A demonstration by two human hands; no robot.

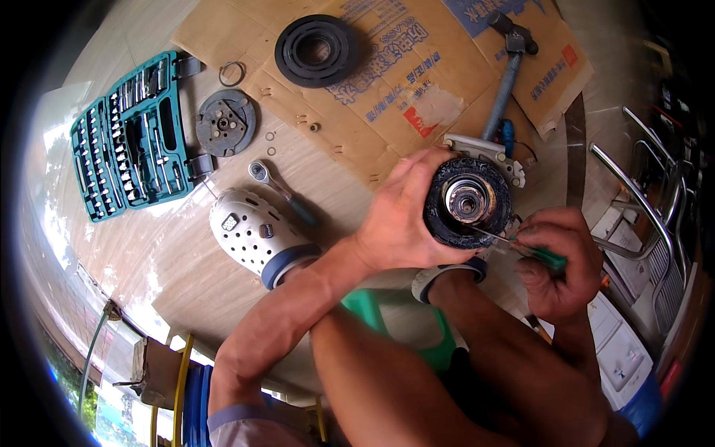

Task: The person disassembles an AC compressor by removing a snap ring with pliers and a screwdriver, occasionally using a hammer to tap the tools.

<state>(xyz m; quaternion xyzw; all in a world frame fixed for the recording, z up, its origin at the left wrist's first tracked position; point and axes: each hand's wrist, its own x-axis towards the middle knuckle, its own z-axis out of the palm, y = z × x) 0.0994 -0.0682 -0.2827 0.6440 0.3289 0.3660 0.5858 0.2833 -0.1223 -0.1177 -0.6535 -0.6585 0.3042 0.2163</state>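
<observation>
My left hand [398, 216] wraps round the side of a black ring-shaped part [499, 200], its fingers and thumb gripping the edge. The ring surrounds a shiny metal bearing-like hub [467, 201]. It sits on a light metal housing [484, 147], which looks like a car air-conditioning compressor. My right hand [562, 261] is closed on a thin screwdriver with a green handle [551, 258]. The screwdriver's shaft reaches left into the gap between the ring and the hub; its tip is hard to make out. The assembly stands between my feet.
Flattened cardboard [387, 97] holds a black pulley [316, 51] and a hammer [506, 74]. Left lie a clutch plate [226, 123], a ratchet [279, 190] and an open green socket set [134, 138]. A green stool [439, 346] is below me; chrome tubing [633, 186] stands right.
</observation>
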